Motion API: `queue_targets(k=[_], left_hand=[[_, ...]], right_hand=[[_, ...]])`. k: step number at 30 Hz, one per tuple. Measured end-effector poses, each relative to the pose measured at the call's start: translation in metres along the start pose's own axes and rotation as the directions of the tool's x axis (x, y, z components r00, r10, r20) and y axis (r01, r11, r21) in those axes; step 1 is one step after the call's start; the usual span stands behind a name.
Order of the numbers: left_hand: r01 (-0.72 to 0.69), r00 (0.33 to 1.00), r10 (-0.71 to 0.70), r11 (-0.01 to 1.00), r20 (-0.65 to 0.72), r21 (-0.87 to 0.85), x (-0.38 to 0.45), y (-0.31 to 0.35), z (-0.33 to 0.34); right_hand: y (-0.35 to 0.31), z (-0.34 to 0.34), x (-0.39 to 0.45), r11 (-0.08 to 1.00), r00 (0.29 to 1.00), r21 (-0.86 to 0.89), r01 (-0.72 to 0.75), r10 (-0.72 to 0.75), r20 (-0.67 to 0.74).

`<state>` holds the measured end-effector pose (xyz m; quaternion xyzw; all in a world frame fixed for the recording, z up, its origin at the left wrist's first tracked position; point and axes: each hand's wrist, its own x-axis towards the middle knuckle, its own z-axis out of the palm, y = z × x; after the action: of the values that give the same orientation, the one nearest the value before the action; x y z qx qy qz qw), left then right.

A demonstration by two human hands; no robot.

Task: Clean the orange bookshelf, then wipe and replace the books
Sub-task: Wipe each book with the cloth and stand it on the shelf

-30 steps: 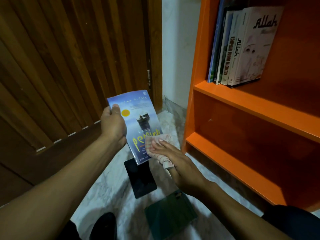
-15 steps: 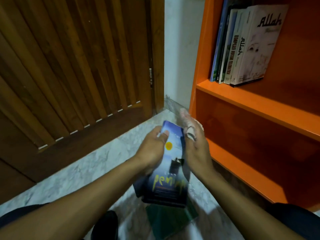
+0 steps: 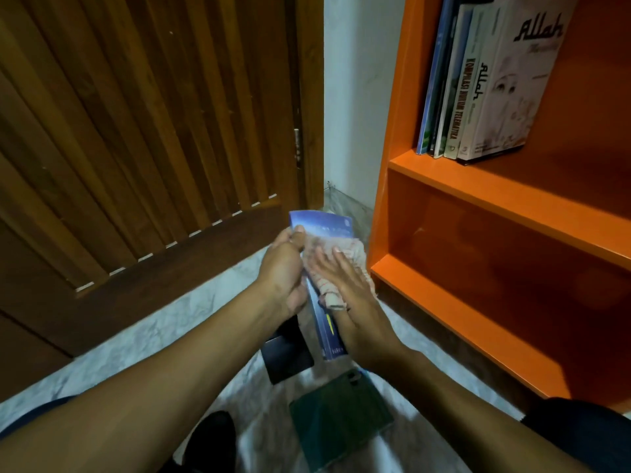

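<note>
My left hand (image 3: 285, 273) grips a blue paperback book (image 3: 321, 224) by its left edge, thumb on the cover, holding it over the floor. My right hand (image 3: 351, 295) lies flat on the cover with straight fingers, pressing a pale striped cloth (image 3: 336, 257) against it; the cloth covers the middle of the book. The orange bookshelf (image 3: 505, 199) stands to the right. Several books (image 3: 485, 87) lean together on its upper shelf. The lower shelf (image 3: 461, 312) holds nothing in view.
A black book (image 3: 288, 353) and a dark green book (image 3: 341, 411) lie on the marble floor (image 3: 164, 339) under my hands. A slatted wooden door (image 3: 143, 124) fills the left, a white wall strip beside it. My knees show at both lower corners.
The book was first held up facing me, then tipped down between both hands. Now my right hand has laid the cloth flat on its cover near the top.
</note>
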<state>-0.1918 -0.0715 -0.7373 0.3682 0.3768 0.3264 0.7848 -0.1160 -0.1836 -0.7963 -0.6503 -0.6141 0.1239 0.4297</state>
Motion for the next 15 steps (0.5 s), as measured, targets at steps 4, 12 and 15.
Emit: queue_targets(k=[4,12,15], left_hand=[[-0.135,0.983,0.131,0.991,-0.129,-0.022,0.006,0.022,-0.010],[-0.340,0.903,0.358,0.934,-0.240,0.113,0.014,0.047,-0.031],[-0.470,0.852,0.496,0.866,-0.167,0.172,0.010,0.051,-0.030]], right_hand=[[-0.004,0.007,-0.009,0.996,0.996,0.015,0.090,-0.091,0.025],[-0.004,0.004,-0.015,0.994,0.992,0.012,0.110,-0.110,0.054],[0.002,-0.005,-0.012,0.999,0.995,-0.025,0.048,-0.045,0.093]])
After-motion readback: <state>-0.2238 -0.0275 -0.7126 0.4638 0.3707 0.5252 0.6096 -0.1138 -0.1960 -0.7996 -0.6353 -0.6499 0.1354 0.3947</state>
